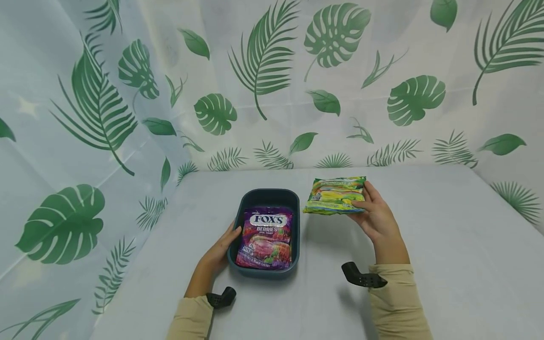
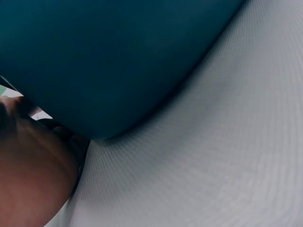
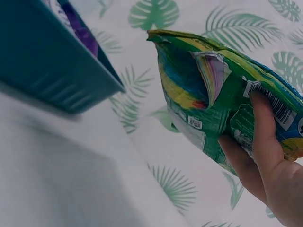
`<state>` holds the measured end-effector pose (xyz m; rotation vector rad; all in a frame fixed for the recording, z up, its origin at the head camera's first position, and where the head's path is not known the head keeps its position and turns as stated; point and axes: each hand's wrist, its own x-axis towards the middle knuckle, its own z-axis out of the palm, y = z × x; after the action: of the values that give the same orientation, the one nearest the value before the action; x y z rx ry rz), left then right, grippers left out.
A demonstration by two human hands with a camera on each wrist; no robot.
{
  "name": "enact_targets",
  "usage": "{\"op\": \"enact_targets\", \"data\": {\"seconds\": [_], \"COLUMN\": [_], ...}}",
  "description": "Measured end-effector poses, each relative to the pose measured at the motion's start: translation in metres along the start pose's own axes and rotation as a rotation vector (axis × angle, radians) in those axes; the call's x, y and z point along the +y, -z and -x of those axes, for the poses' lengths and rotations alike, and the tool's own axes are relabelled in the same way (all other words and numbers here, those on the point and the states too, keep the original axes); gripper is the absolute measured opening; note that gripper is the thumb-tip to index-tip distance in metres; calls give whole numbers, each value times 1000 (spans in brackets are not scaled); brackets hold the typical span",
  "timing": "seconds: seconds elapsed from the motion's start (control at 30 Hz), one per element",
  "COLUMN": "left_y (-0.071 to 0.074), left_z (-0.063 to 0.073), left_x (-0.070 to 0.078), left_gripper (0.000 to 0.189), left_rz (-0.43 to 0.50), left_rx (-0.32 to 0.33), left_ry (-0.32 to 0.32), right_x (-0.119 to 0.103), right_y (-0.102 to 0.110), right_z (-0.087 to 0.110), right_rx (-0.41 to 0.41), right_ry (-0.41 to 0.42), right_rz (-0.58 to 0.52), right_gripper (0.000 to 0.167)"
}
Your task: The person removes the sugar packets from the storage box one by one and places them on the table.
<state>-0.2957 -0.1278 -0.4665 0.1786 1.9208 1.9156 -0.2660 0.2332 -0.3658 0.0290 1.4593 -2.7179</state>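
Nearest the camera, two beige sleeves reach onto the pale grey surface, each wrist carrying a small black camera mount. The left hand rests against the left wall of a dark teal tray at about 11 o'clock from that wrist, its thumb laid over the rim and touching the edge of a purple Fox's Berries candy bag that lies flat inside the tray; whether the other fingers curl round the wall cannot be told. In the left wrist view only the tray's outer wall and part of the palm show, pressed close together.

At 1 o'clock from the tray, just beside its far right corner, the right hand holds a green and yellow candy bag lifted off the surface, fingers curled under it and the thumb on top, pinching its right edge. The right wrist view shows the bag's barcoded back and the tray's corner apart from it.

Farthest off, a white curtain printed with green palm leaves closes round the surface.
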Motion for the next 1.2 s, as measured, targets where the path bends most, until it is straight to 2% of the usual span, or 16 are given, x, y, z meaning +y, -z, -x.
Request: {"op": "enact_targets", "data": {"seconds": [0.33, 0.7, 1.2], "left_y": [0, 0, 0], "left_z": [0, -2, -2], "left_x": [-1, -3, -1], "left_gripper": [67, 72, 70], "left_rz": [-2, -18, -33], "left_rx": [-7, -1, 17], "left_ry": [-12, -17, -1], "right_x": [4, 9, 17], "right_y": [10, 15, 18], "right_z": [-4, -7, -12], "right_rx": [4, 4, 15], "right_ry": [-15, -67, -84], "right_rz": [-15, 81, 198], "right_gripper": [83, 82, 79]}}
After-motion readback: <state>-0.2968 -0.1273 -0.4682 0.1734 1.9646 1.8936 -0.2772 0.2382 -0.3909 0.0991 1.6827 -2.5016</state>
